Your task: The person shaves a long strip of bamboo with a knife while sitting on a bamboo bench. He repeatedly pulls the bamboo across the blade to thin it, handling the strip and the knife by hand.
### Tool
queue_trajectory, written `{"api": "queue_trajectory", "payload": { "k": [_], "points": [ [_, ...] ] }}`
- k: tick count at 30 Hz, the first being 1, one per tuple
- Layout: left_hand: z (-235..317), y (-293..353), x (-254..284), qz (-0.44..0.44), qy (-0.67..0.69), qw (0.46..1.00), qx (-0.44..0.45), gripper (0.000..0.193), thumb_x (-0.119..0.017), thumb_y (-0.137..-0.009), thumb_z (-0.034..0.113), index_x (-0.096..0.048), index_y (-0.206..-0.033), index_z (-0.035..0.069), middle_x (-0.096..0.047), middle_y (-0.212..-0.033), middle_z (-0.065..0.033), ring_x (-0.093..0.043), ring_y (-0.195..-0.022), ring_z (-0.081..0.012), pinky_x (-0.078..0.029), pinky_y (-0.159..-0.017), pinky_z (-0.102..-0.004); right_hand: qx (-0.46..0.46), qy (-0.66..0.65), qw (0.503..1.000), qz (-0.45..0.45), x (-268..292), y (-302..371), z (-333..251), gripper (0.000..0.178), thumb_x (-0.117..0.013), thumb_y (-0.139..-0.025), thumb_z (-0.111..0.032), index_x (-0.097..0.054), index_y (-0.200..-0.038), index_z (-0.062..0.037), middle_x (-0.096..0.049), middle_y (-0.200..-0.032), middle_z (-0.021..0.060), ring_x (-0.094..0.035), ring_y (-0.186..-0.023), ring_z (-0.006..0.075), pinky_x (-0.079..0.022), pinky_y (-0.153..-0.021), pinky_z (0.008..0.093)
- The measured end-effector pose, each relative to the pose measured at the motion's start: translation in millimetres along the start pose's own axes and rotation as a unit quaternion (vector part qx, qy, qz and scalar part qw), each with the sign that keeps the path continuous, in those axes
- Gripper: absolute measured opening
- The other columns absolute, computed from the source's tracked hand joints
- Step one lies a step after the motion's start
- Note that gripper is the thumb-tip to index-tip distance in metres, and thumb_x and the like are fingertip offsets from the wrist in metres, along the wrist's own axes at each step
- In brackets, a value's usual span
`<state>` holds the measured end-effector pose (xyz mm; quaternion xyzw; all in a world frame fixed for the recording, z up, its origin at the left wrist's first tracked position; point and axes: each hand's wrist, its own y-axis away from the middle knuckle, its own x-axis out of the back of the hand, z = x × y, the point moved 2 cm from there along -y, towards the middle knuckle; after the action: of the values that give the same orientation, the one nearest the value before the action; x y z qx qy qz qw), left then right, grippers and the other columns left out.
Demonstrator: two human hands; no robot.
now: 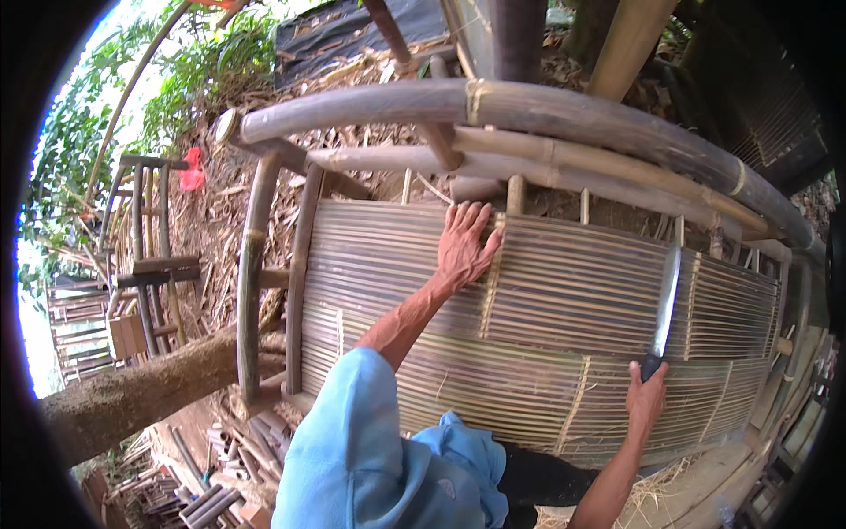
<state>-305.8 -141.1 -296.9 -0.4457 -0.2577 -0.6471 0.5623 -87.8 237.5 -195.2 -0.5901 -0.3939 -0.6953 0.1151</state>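
A long bamboo bench seat [582, 291] of thin split slats, bound by crosswise strips, stretches in front of me. My left hand [467, 245] lies on its far edge beside a binding strip, fingers spread over the slats and holding nothing. To the right, my right hand [647, 393] is closed around the black handle of a long-bladed tool [670, 300]. Its shiny, narrow blade points away from me over the slats, tip near the far edge. Whether it is a knife or a saw, I cannot tell.
A thick bamboo rail [564, 110] curves along the bench's far side. At left are its end post [254, 273] and a rough log [150, 397]. Cut bamboo pieces [238, 454] lie at lower left. Dry leaves cover the ground, with a red bag [191, 170] at upper left.
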Motion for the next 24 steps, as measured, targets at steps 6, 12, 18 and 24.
{"api": "queue_trajectory", "payload": {
  "k": [6,12,18,24],
  "points": [
    [3.9,4.3,-2.5,-0.015,-0.073,0.997,0.003,0.049,-0.052,-0.099,0.047,-0.058,-0.119,0.002,-0.054,-0.106,-0.0179,-0.049,-0.105,-0.0348,-0.033,-0.104,-0.0484,-0.063,-0.238,0.967,-0.071,-8.9,30.0,4.9,0.068,-0.068,-0.090,-0.054,-0.054,-0.127,0.0024,-0.066,-0.098,0.0278,-0.067,-0.096,0.0448,-0.050,-0.082,0.0530],
    [0.4,6.2,2.1,-0.064,-0.090,0.994,-0.021,0.059,-0.047,-0.099,0.052,-0.052,-0.124,-0.001,-0.051,-0.108,-0.0186,-0.048,-0.111,-0.0351,-0.030,-0.109,-0.0523,-0.016,-0.182,0.983,-0.011,-37.3,84.7,30.0,0.054,-0.077,-0.084,-0.043,-0.060,-0.111,0.0008,-0.066,-0.084,0.0206,-0.067,-0.080,0.0436,-0.050,-0.072,0.0512],
    [7.2,9.3,-12.4,-0.033,-0.099,0.993,-0.047,0.070,-0.047,-0.101,0.050,-0.037,-0.150,0.000,-0.038,-0.141,-0.0285,-0.033,-0.137,-0.0449,-0.017,-0.120,-0.0585,-0.030,-0.191,0.981,0.005,-56.5,118.4,24.6,0.047,-0.077,-0.082,-0.043,-0.060,-0.097,-0.0019,-0.067,-0.085,0.0237,-0.065,-0.084,0.0477,-0.050,-0.072,0.0538],
    [47.3,58.1,-12.1,-0.039,0.000,0.999,-0.030,0.075,-0.062,-0.096,0.039,-0.032,-0.156,0.005,-0.028,-0.145,-0.0304,-0.031,-0.134,-0.0492,-0.025,-0.113,-0.0603,-0.052,-0.230,0.972,0.023,-73.0,118.9,28.6,0.056,-0.071,-0.086,-0.053,-0.062,-0.104,0.0000,-0.067,-0.098,0.0238,-0.067,-0.089,0.0438,-0.053,-0.074,0.0514]
  ]
}}
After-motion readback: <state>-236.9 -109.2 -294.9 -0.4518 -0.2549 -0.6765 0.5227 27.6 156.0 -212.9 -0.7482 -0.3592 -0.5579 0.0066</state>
